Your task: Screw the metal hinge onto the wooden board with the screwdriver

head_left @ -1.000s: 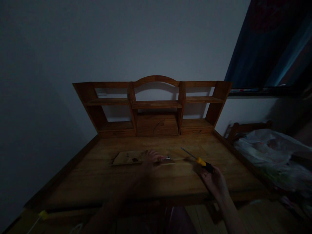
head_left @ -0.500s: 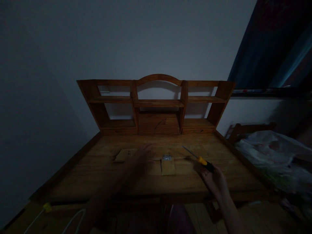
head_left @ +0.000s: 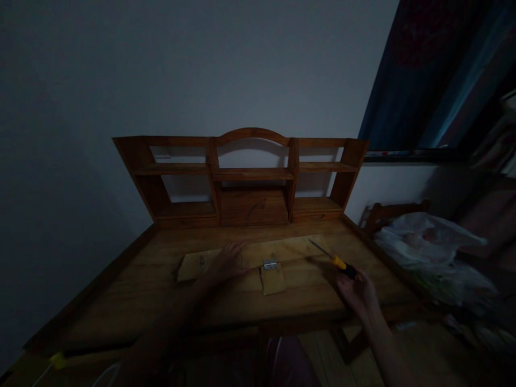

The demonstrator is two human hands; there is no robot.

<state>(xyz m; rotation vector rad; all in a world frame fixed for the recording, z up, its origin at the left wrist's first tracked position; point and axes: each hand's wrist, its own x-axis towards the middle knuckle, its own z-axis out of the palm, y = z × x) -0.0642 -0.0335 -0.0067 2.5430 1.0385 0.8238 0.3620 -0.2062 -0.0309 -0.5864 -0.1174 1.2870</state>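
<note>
My right hand [head_left: 359,290] is closed around the black end of a yellow-and-black screwdriver [head_left: 337,262], its metal shaft pointing up and left above the desk. My left hand [head_left: 226,262] lies on a long flat cardboard strip [head_left: 290,245], fingers stretched out and a little apart. A small metal hinge [head_left: 270,264] sits at the strip's front edge, between the strip and a small square cardboard piece [head_left: 273,281]. A small object, too dim to name, shows on the strip's left end.
The wooden desk [head_left: 161,301] carries a shelf unit [head_left: 253,174] along its back, against a pale wall. Right of the desk, plastic bags [head_left: 427,236] lie by a wooden chair back. A dark curtain [head_left: 411,80] hangs at upper right. A yellow-tipped white cable [head_left: 58,360] is at lower left.
The view has shifted slightly right. My left hand, blurred before, has settled on the cardboard strip, which now lies tilted upward to the right. The screwdriver stays in my right hand.
</note>
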